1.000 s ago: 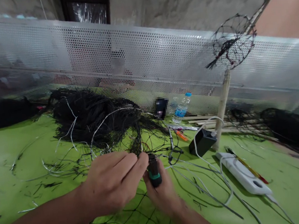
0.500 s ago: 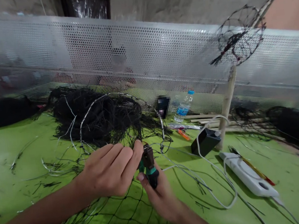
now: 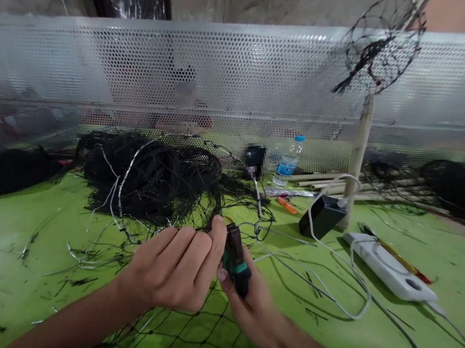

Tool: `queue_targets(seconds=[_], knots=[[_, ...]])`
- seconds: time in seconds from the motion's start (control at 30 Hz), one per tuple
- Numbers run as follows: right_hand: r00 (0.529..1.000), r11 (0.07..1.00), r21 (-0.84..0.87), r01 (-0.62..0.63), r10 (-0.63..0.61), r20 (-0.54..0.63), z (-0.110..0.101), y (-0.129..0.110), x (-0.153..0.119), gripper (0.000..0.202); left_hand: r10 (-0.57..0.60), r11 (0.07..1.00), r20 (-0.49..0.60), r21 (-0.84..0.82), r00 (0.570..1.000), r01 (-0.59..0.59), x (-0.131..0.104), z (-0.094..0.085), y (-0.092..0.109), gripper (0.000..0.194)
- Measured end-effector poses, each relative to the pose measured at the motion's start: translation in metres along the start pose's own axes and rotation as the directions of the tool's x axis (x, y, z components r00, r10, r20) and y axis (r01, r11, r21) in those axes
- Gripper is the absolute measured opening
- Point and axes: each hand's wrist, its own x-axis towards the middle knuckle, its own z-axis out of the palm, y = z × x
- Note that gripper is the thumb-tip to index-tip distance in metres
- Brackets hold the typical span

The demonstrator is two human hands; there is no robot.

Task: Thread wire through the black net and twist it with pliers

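My right hand (image 3: 252,307) is wrapped around a pair of pliers (image 3: 235,245) with green and black handles, jaws pointing up. The handles look pressed together. Close against the jaws, my left hand (image 3: 178,268) is curled into a fist on black net (image 3: 204,342); the fingertips and the strands in them are mostly hidden. Wide knotted mesh spreads over the green tabletop (image 3: 299,338) beneath both hands. A thin brownish loop shows by the jaw tips. Just behind lies a large heap of black netting (image 3: 153,176).
White wires (image 3: 120,208) trail from the heap. To the right are a water bottle (image 3: 287,162), an orange cutter (image 3: 288,205), a black box (image 3: 323,217), a wooden post (image 3: 358,161), a white power strip (image 3: 387,268) and loose cables. A perforated translucent sheet (image 3: 222,75) runs along the back.
The plier handles have come closer together in my right hand. My left fist stays beside the jaws. The view has shifted slightly.
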Motion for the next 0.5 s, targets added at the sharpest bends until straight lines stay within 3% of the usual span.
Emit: queue_targets(seconds=[0.2,0.5], knots=[[0.997,0.999,0.011,-0.037,0.036,0.071,-0.0013,-0.0025,-0.0060,0.045,0.000,1.000,0.041,-0.011,0.999,0.001,0.0011,0.0033,0.0005,0.025],[0.996,0.996,0.058,-0.070,0.067,0.058,0.0001,0.0046,-0.0016,0.042,0.000,1.000,0.075,0.023,0.997,-0.002,-0.0011,0.0100,0.0008,0.021]])
